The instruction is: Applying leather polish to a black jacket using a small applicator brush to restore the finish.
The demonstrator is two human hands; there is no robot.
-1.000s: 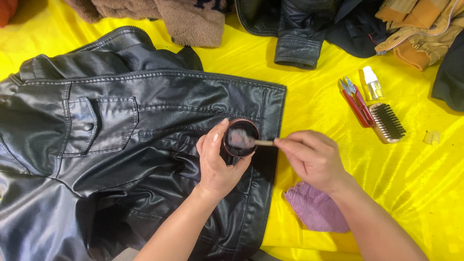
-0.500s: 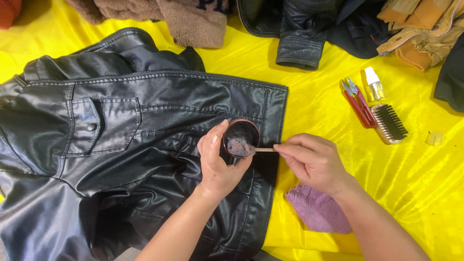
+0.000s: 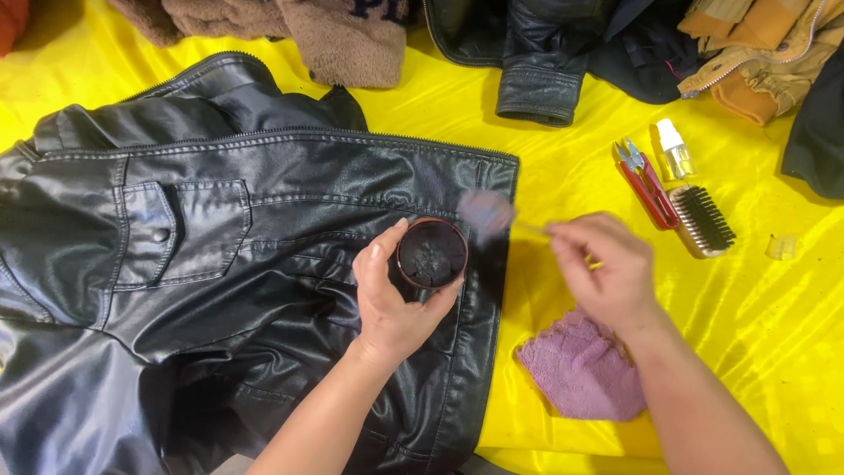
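Your left hand grips a small round tin of dark polish, which rests on the black leather jacket. Just right of it, your right hand pinches a thin-handled applicator brush (blurred), its head beside the tin's upper rim. Below that hand, a purple cloth lies on the yellow sheet.

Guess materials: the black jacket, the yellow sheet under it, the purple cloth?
Black jacket: looks like leather or faux leather, semi-gloss; soft highlights, creases and stitched seams, but the look cannot settle which. Yellow sheet: thin satin-like fabric or plastic sheeting, shiny, with fine wrinkles. Purple cloth: matte, nubby pile, likely microfibre or terry.
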